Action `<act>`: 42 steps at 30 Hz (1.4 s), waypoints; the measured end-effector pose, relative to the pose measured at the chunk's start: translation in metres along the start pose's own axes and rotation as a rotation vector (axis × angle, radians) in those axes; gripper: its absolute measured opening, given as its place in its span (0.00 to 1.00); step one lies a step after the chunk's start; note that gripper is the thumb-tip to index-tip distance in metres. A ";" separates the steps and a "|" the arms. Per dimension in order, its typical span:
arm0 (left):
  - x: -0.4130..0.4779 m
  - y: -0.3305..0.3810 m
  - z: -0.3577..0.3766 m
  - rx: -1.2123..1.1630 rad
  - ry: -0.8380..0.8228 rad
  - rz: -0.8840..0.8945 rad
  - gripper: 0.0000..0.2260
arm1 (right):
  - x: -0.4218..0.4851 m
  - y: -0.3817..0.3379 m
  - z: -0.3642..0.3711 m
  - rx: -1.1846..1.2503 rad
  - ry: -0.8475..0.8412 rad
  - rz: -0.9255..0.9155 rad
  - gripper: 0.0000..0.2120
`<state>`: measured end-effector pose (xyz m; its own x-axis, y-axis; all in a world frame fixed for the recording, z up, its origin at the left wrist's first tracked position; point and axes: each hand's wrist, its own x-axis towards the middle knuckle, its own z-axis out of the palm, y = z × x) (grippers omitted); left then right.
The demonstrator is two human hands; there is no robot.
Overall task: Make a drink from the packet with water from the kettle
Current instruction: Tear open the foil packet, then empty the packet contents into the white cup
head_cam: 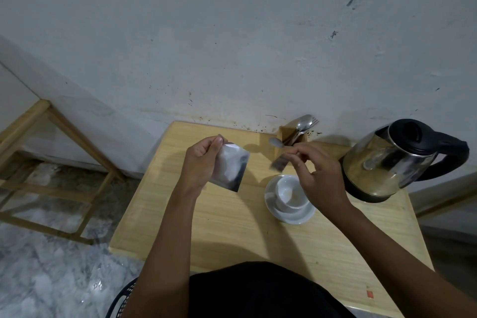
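So nearest the camera, bottom centre of the frame, there's just a dark lap and two bare forearms reaching up over the wooden table [232, 227]. Right of centre sits a white cup [289, 192] on a saucer [291, 214], and as far as I can tell the cup is empty, nothing poured in yet. The right hand [320, 175] hovers right above it, fingers pinched on a small torn-off strip [277, 164], blurry but it looks like the packet's top. The left hand [204, 160], left of centre, grips the silver packet [229, 170] by its upper corner, so the packet hangs with its long side running down and slightly right. The key thing for the pour: the cup lies to the right of and a bit below the packet, near but not under it, so I'd guess the left hand has to swing over and tip. Further back, a wooden holder [289, 137] with spoons and a fork in it stands at the wall, and the kettle [387, 160] sits at the right edge, lid shut
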<state>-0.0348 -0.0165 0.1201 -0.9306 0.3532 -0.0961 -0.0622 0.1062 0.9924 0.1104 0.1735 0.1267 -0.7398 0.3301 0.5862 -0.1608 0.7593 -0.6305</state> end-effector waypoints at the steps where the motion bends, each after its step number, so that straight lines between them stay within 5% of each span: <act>1: 0.000 0.000 -0.003 -0.003 0.017 0.000 0.11 | 0.000 -0.001 -0.001 0.036 0.011 0.086 0.02; 9: -0.006 -0.008 -0.010 0.017 0.001 -0.067 0.10 | -0.004 0.006 0.035 0.223 -0.253 0.702 0.07; 14: -0.015 -0.007 -0.010 0.021 -0.013 -0.067 0.09 | -0.005 0.015 0.082 0.140 -0.402 0.726 0.03; 18: -0.017 -0.012 -0.013 0.036 -0.003 -0.071 0.10 | -0.001 0.017 0.099 -0.009 -0.554 0.686 0.13; 22: -0.017 -0.018 -0.013 0.021 0.026 -0.079 0.09 | 0.007 0.004 0.088 0.215 -0.356 0.776 0.12; 25: -0.017 -0.020 -0.009 0.012 0.035 -0.087 0.09 | 0.007 -0.008 0.075 0.482 -0.362 0.875 0.11; 28: -0.019 -0.017 0.001 -0.007 0.015 -0.090 0.10 | -0.002 -0.009 0.070 0.476 -0.480 0.791 0.05; 32: -0.024 -0.009 0.019 -0.024 -0.090 -0.088 0.07 | -0.010 0.000 0.060 0.441 -0.375 0.711 0.07; 35: -0.024 -0.011 0.024 0.032 -0.179 -0.165 0.13 | -0.015 0.006 0.048 0.409 -0.295 0.684 0.09; 39: -0.024 -0.016 0.037 0.207 -0.252 -0.135 0.05 | -0.032 0.014 0.034 0.297 -0.189 0.700 0.05; 42: -0.029 -0.016 0.053 0.239 -0.263 -0.112 0.08 | -0.054 0.020 0.022 0.238 -0.085 0.744 0.18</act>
<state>0.0123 0.0208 0.1027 -0.7965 0.5505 -0.2500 -0.0433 0.3604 0.9318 0.1322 0.1586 0.0709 -0.7539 0.6535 -0.0680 0.2679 0.2114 -0.9400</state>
